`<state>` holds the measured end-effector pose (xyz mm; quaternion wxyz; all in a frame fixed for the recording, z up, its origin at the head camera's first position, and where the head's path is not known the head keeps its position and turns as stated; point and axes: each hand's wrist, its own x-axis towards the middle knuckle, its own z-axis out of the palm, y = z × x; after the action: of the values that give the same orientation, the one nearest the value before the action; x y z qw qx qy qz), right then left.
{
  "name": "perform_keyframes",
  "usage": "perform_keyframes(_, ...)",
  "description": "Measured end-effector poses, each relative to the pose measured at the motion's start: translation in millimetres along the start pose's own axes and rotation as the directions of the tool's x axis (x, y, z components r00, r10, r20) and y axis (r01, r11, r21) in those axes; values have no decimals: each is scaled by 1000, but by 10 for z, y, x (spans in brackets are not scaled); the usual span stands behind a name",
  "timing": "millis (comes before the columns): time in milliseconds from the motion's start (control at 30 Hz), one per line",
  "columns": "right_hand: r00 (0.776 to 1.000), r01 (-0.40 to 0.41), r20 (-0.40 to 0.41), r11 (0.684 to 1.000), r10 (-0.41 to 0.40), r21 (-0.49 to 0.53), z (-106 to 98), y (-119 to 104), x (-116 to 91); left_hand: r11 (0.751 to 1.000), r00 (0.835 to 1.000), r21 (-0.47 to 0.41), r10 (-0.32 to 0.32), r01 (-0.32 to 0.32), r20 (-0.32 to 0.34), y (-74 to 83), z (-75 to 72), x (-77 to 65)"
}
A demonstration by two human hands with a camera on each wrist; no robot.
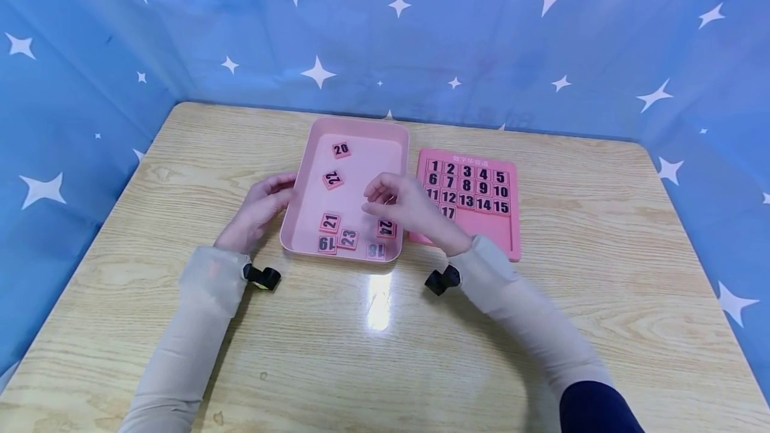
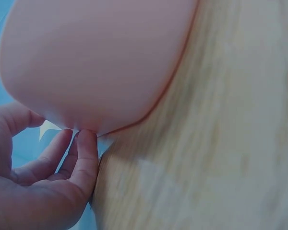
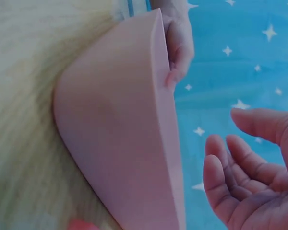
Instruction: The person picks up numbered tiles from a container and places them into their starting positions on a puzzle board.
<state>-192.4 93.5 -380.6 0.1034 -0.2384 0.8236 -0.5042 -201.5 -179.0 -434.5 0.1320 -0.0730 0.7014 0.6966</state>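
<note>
A pink tray (image 1: 345, 254) sits on the table with several loose number tiles in it, among them 20 (image 1: 341, 150), 22 (image 1: 333, 180), 21 (image 1: 329, 222) and 23 (image 1: 347, 238). My left hand (image 1: 257, 211) grips the tray's left wall, its thumb at the rim and fingertips against the outside. Over the tray's right side hovers my right hand (image 1: 409, 204), fingers loosely bent, with nothing between thumb and fingers in the right wrist view. It partly covers the pink number board (image 1: 475, 222), where rows of tiles run from 1 to 15, with 17 (image 1: 448, 212) below.
The wooden table (image 1: 601, 232) carries the tray and the board side by side. A blue curtain with white stars (image 1: 349, 25) hangs along the back and both sides. Dark wrist cameras (image 1: 443, 280) are strapped to both sleeves.
</note>
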Motion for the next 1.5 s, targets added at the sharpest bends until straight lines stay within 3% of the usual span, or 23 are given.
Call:
perform_keyframes(233, 996, -23, 89, 1000, 23, -4, 55, 17, -48, 1000, 1000, 18, -6, 6, 8, 13, 3, -1)
perform_keyframes(433, 972, -54, 227, 997, 66, -60, 61, -22, -115, 1000, 1000, 20, -13, 13, -2, 9, 4, 9)
perform_keyframes(667, 945, -117, 292, 985, 150, -126, 118, -56, -191, 1000, 1000, 14, 4, -4, 7, 4, -6, 11)
perform_keyframes(933, 945, 31, 320, 954, 70, -298, 211, -12, -210, 1000, 1000, 12, -4, 3, 4, -14, -11, 11)
perform_keyframes(1200, 943, 47, 314, 895, 106, -443, 276, 8, -206, 1000, 1000, -1, -14, 14, 1, -13, -13, 6)
perform_keyframes(1333, 944, 74, 318, 882, 88, -465, 290, 11, -182, 1000, 1000, -3, -18, 18, -1, -8, -10, 4)
perform_keyframes(1500, 951, 96, 304, 891, 49, -443, 302, 35, -111, 1000, 1000, -4, -18, 18, 4, 4, -10, -2)
